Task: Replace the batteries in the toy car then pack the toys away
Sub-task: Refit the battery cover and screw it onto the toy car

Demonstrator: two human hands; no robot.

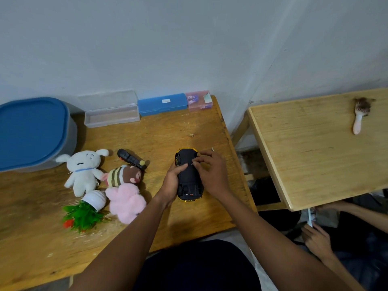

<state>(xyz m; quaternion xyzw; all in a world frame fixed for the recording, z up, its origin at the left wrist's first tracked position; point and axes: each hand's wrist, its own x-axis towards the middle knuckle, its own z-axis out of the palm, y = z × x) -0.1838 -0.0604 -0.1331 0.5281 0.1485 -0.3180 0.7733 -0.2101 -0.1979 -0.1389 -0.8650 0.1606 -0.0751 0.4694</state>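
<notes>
A yellow toy car (189, 179) lies upside down on the wooden table (178, 135), its black underside facing up. My left hand (172, 183) grips the car's left side, thumb on the underside. My right hand (212, 173) rests on the car's right side, its fingertips pinching at a small spot near the middle of the underside. To the left lie a white plush dog (84, 171), a striped brown plush (123, 175), a pink plush (126, 200), a black remote (130, 159) and a fake potted plant (86, 213).
A grey bin with a blue lid (31, 131) stands at the table's left. Along the wall sit an open clear case (111, 114), a blue case (162, 103) and a pink box (199, 99). A second table (315, 154) with a hairbrush (360, 116) is right; another person's hands (317, 238) hold a comb.
</notes>
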